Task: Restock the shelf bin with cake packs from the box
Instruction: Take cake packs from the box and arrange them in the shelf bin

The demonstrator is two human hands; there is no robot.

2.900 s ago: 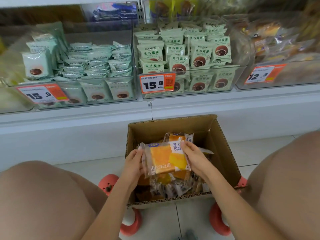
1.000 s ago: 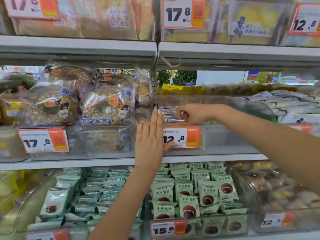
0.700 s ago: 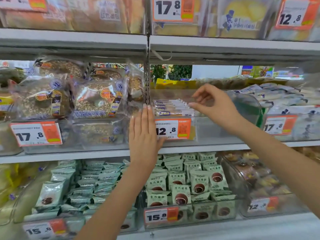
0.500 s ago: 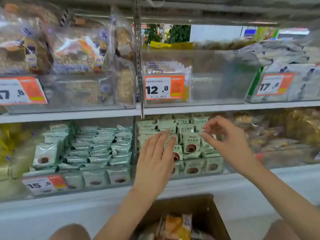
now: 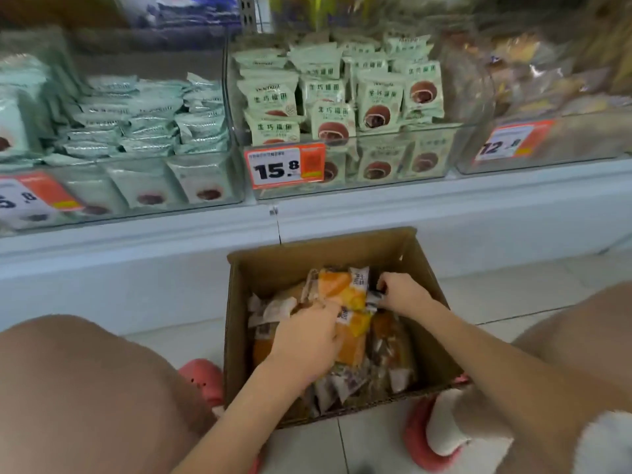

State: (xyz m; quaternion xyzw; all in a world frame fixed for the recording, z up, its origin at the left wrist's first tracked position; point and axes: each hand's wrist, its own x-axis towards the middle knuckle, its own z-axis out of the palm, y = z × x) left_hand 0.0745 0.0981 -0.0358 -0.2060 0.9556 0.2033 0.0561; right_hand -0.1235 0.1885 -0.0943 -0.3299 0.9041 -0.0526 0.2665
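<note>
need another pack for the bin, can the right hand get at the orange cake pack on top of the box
Probably yes: the right hand is already inside the open cardboard box, right beside the orange cake pack, which lies uncovered on top.

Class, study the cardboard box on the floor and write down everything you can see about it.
The cardboard box is plain brown, open-topped, roughly rectangular, standing upright on the pale tiled floor just in front of the white shelf base. Its inner walls are bare and slightly creased. It is partly filled with a loose heap of clear-wrapped orange cake packs. Both hands reach inside: the left hand grips packs in the middle, the right hand holds a pack's edge near the far right. Pink shoes sit against its near corners.
</note>
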